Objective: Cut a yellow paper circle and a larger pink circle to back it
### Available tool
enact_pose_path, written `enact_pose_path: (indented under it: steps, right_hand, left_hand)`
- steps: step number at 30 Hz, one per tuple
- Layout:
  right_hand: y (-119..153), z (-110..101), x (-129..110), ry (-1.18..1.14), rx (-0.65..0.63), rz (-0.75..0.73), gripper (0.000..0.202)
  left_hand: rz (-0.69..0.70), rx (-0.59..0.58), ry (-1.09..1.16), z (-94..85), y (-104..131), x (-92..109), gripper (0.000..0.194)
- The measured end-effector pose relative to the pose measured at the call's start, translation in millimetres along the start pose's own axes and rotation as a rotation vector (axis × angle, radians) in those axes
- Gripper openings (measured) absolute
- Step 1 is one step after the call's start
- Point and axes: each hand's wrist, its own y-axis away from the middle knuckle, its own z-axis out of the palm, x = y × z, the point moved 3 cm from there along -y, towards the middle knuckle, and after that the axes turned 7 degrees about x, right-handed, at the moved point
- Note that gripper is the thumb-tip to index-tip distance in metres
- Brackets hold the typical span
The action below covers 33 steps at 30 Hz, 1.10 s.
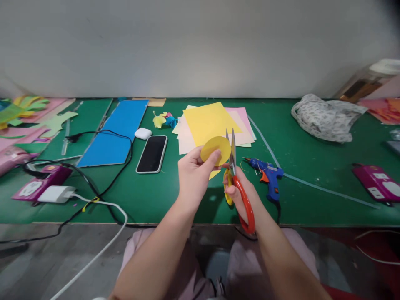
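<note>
Between the thumb and fingers of my left hand (194,173) is a yellow paper circle (216,146), held up above the table. My right hand (242,189) grips a pair of scissors (243,204) with red-orange handles. Their blades point away from me, slightly parted, beside the circle's right edge; whether they touch the paper I cannot tell. A curled yellow paper piece (229,191) hangs by my right fingers. Beyond my hands lies a stack of coloured paper, with a yellow sheet (209,121) on top.
Right of my hands lie a blue glue gun (267,175) and a clear glue stick strip (328,191). On the left are a phone (152,154), an earbud case (143,133), a blue board (115,135), cables and a purple power strip (43,181). A patterned bag (325,118) sits back right.
</note>
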Motion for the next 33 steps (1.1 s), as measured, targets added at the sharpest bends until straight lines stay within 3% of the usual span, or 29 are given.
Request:
enact_pose_path:
  steps: [20,33]
  right_hand:
    - [2,-2,-14,-0.036,-0.021,0.012,0.073]
    - [1,-1,-12,-0.054,-0.043,0.032,0.072]
  left_hand:
    - [0.012,0.001,0.0,-2.0,-4,3,0.027]
    - [0.026,0.035,-0.017,-5.3,-7,5,0.033]
